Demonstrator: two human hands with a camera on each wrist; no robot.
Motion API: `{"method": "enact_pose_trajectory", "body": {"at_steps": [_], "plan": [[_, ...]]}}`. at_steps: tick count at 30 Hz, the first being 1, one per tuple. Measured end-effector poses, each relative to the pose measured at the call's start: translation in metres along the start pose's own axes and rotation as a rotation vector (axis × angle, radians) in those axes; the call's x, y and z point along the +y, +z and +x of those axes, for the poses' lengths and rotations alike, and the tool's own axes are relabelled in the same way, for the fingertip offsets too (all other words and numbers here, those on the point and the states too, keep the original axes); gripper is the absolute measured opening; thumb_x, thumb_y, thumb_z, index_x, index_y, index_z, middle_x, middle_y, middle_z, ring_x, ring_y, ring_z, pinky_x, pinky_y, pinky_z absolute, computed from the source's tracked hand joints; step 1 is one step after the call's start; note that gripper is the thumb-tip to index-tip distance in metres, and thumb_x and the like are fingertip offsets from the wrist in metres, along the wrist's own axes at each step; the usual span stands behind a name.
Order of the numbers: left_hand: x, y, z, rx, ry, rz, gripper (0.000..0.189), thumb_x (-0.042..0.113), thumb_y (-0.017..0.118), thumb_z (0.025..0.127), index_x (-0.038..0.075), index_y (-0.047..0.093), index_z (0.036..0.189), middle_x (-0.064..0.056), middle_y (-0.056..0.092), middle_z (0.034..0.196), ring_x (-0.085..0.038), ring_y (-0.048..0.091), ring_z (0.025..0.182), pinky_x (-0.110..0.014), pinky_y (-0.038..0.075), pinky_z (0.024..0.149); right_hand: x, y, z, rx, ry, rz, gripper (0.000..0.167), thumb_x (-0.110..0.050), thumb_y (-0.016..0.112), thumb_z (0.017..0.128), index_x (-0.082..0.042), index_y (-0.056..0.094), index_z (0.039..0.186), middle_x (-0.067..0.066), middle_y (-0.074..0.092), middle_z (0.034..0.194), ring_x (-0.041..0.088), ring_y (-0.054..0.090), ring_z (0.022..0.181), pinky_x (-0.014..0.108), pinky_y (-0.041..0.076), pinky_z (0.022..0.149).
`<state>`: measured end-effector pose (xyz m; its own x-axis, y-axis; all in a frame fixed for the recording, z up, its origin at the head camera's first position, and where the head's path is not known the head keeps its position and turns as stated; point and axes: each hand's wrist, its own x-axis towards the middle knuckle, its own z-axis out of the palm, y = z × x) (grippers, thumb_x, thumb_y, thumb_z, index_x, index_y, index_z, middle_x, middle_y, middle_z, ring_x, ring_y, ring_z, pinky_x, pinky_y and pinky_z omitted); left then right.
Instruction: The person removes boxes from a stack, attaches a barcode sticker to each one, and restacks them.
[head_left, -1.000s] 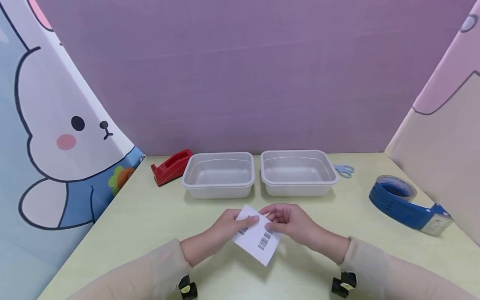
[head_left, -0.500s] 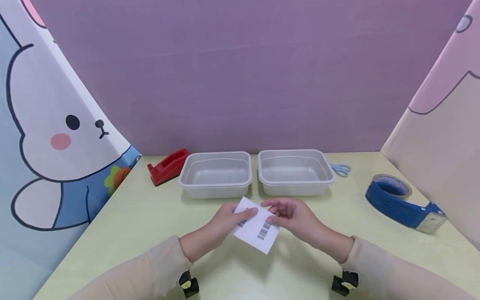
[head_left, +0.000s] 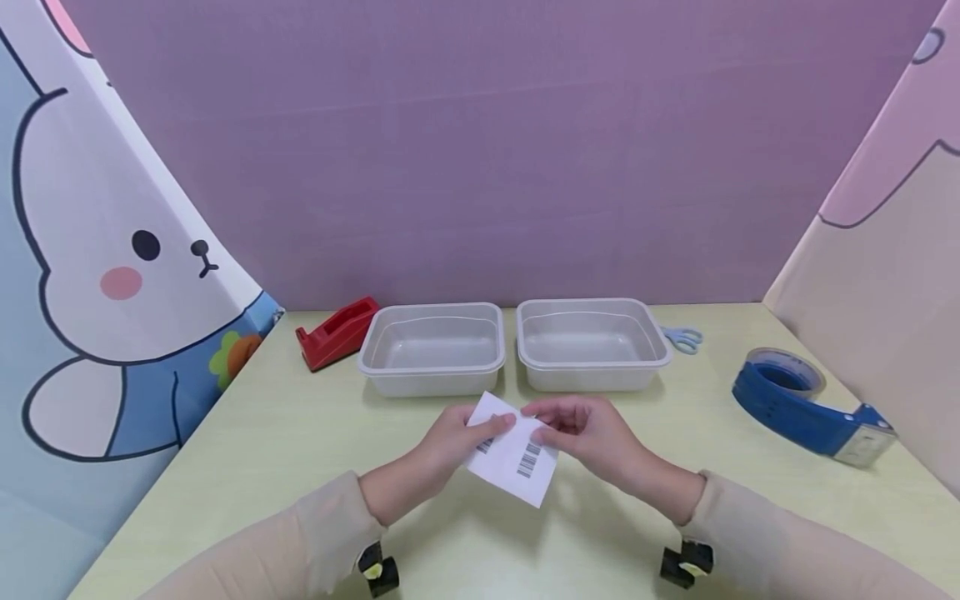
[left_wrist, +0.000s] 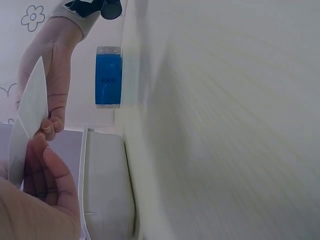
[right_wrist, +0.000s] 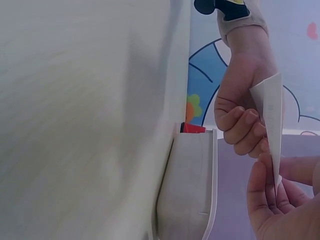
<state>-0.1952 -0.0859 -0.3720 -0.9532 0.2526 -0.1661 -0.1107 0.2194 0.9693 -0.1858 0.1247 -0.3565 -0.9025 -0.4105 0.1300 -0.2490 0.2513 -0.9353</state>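
Observation:
A white paper label (head_left: 517, 467) printed with black barcodes is held up between both hands, over the table in front of the two tubs. My left hand (head_left: 453, 442) pinches its left side, thumb on the printed face and fingers curled behind. At the upper right edge, my right hand (head_left: 592, 433) pinches the paper between thumb and fingers. In the right wrist view the paper (right_wrist: 273, 120) is seen nearly edge-on, with a flap or second layer standing apart. The left wrist view shows the plain back of the paper (left_wrist: 34, 102).
Two white plastic tubs (head_left: 435, 383) (head_left: 596, 379) stand side by side behind the hands. A red tape dispenser (head_left: 337, 335) sits left of them, light blue scissors (head_left: 684, 339) at their right. Farther right lies a blue tape gun (head_left: 795, 412) with a roll. Printed cloth walls enclose the table.
Both hands have lifted the label slightly toward the tubs, and the head view has shifted a little. In the last half second the label's lower corner has turned slightly right.

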Motion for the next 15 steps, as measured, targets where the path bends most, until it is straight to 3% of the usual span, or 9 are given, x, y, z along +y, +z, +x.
{"method": "enact_pose_trajectory", "body": {"at_steps": [8, 15], "plan": [[0.0004, 0.0004, -0.0014, -0.005, 0.022, 0.001, 0.034, 0.03, 0.066, 0.091, -0.001, 0.068, 0.105, -0.007, 0.074, 0.084, -0.011, 0.068, 0.067, -0.024, 0.057, 0.06, 0.0006, 0.0008, 0.0014, 0.03, -0.008, -0.065, 0.031, -0.005, 0.073, 0.083, 0.003, 0.067, 0.113, 0.016, 0.072, 0.095, 0.013, 0.068, 0.081, 0.02, 0.057, 0.072], [0.0011, -0.0003, -0.0019, -0.026, 0.01, 0.0, 0.034, 0.03, 0.066, 0.092, -0.001, 0.068, 0.106, -0.008, 0.074, 0.085, -0.01, 0.068, 0.067, -0.024, 0.057, 0.06, -0.0002, 0.0014, 0.0011, 0.028, -0.027, -0.049, 0.03, -0.004, 0.072, 0.084, 0.004, 0.067, 0.113, 0.017, 0.072, 0.097, 0.011, 0.068, 0.082, 0.02, 0.057, 0.072]]}}
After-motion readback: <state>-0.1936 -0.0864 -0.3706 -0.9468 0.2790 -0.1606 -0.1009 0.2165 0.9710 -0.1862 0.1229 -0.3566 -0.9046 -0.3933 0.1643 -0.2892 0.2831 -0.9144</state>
